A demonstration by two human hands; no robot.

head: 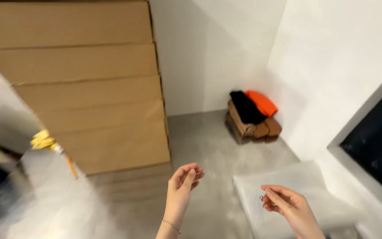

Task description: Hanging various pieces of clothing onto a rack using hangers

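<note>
Left hand (183, 182) open over grey floor (208, 146); right hand (284, 202) pinches small metal ring (261, 198).

Open grey floor (208, 146) runs from the left hand (182, 186) toward twelve o'clock. At ten o'clock a tall stack of cardboard boxes (89, 84) blocks the way. At one o'clock, wooden blocks (255, 128) (black and orange cloth on top) fill the corner. A white wall (328, 75) and dark-paned frame (376, 150) close off three o'clock beside the right hand (288, 206).
</note>
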